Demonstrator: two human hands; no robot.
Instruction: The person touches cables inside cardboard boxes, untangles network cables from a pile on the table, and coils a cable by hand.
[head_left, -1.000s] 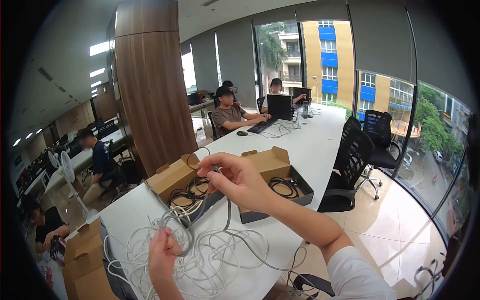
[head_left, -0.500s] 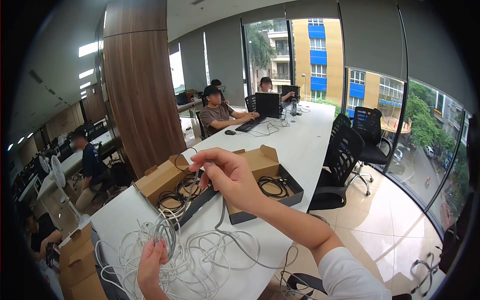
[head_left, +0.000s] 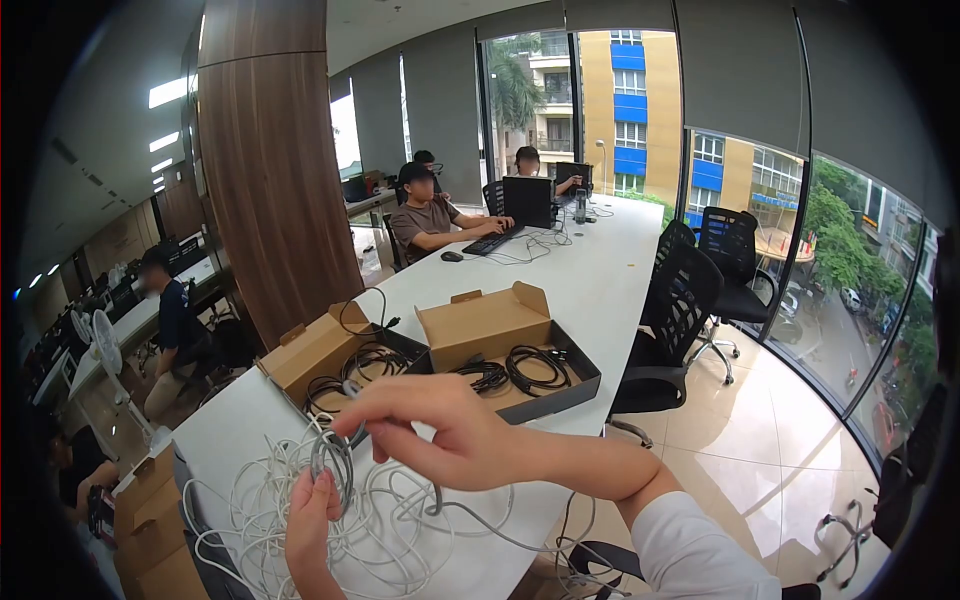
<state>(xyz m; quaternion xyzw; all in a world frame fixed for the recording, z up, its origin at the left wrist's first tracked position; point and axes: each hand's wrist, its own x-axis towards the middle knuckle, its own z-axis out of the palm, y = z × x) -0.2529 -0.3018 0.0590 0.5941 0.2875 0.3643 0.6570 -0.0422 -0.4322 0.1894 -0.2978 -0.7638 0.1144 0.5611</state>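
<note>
My left hand (head_left: 314, 505) is closed on a small looped coil of grey cable (head_left: 345, 468), low at the left of the view. My right hand (head_left: 435, 428) is curled just above and right of that coil, thumb and fingers pinching the same cable; a short bend of it shows above the index finger. From under this hand the cable runs right across the table to its near edge. Around and beneath my left hand lies a loose tangle of white cables (head_left: 255, 490).
Two opened cardboard boxes, one on the left (head_left: 290, 372) and one on the right (head_left: 480, 328), hold black cables on the white table (head_left: 610, 270). Beyond them, people sit at a monitor (head_left: 528, 200) and keyboard. Black chairs (head_left: 685, 310) line the right side.
My right hand has come down and left, from above the boxes to close beside the coil. My left hand stays nearly still with the coil. The view has shifted slightly.
</note>
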